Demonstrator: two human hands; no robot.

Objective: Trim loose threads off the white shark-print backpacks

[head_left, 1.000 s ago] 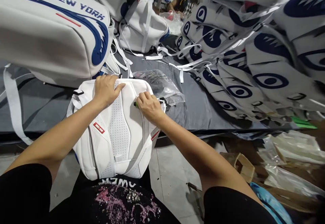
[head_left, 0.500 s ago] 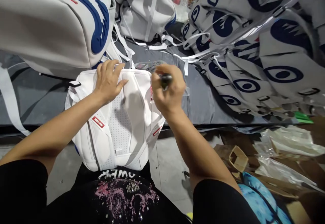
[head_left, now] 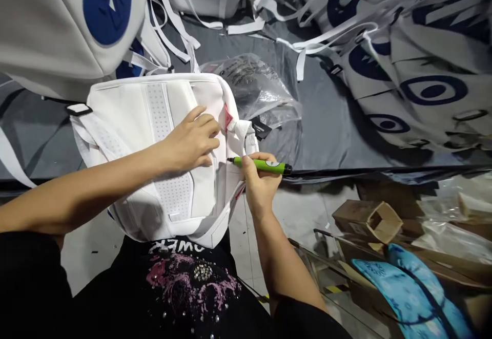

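Between the wearer's waist [head_left: 180, 257] and the dark grey cloth-covered table [head_left: 319, 139], a boxy, white, padded fabric backpack [head_left: 200, 190] leans, apparently braced at both ends.
The right hand [head_left: 262, 185] pinches a slim green plastic marker pen [head_left: 261, 165] at the bag's right side; whether its black tip touches is unclear. The left hand [head_left: 196, 142] lies on the back panel, fingers loosely apart, probably steadying it. Beyond lies a crumpled clear plastic bag [head_left: 261, 80]; far right, white blue-eyed bags [head_left: 434, 93] are stacked, seemingly to save room.
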